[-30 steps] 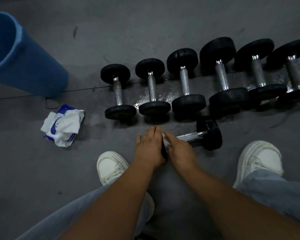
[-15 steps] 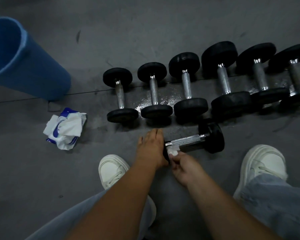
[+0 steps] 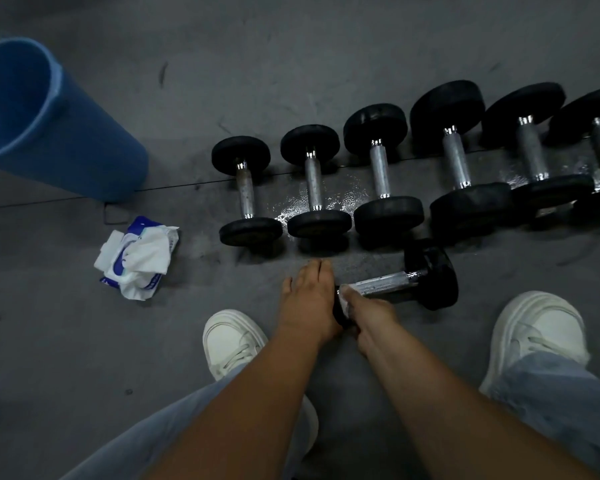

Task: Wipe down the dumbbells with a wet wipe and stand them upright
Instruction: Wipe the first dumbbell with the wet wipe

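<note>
A small dumbbell (image 3: 395,284) lies on its side on the grey floor in front of me, its steel handle pointing right toward its black far head. My left hand (image 3: 310,299) covers the near head, fingers laid over it. My right hand (image 3: 364,315) pinches a white wet wipe (image 3: 345,297) against the near end of the handle. Behind it, several dumbbells (image 3: 381,174) with black heads and steel handles stand upright in a row.
A blue bucket (image 3: 49,123) stands at the far left. An opened wet-wipe pack (image 3: 136,259) lies on the floor below it. My two white shoes (image 3: 231,337) (image 3: 537,337) flank the work spot. The floor is wet between the standing dumbbells.
My right hand has slid back from over the handle toward the near head, wiping with the wet wipe. The left hand stays on the near head.
</note>
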